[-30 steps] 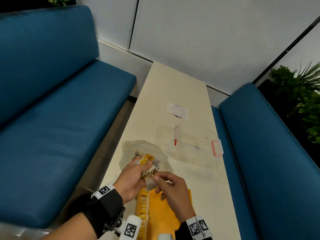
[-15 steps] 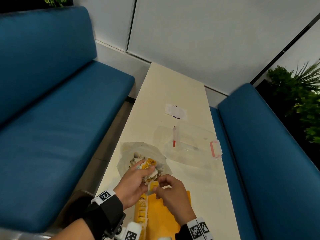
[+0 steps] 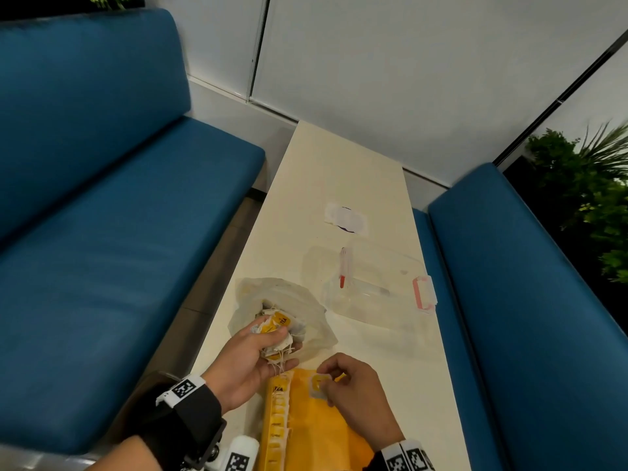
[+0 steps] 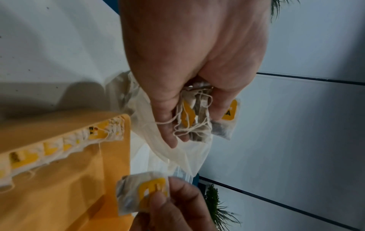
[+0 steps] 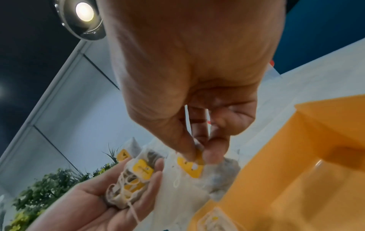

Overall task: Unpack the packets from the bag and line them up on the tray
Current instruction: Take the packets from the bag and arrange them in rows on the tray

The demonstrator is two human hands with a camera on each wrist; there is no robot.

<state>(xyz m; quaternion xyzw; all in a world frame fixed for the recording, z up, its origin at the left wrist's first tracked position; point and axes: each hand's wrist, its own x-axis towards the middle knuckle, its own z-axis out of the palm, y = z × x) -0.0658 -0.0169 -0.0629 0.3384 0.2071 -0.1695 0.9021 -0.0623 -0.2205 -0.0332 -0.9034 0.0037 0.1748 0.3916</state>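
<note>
Right hand [image 3: 353, 389] has pulled one packet [image 3: 319, 386] off the bunch [image 3: 277, 338] a second ago — pinches it over the orange tray [image 3: 326, 436], bottom centre. Left hand [image 3: 253, 355] clutches the bunch above the bag [image 3: 272, 294]; row [image 3: 277, 419] grows.

The flat plastic tray [image 3: 326, 433] is orange-yellow. The small paper tea packets [image 3: 277, 411] lined along its left edge are off-white with yellow tags printed in black. The crumpled plastic bag [image 3: 258, 294] is translucent whitish. The long table [image 3: 339, 171] is cream, the padded benches [image 3: 102, 212] deep blue.
</note>
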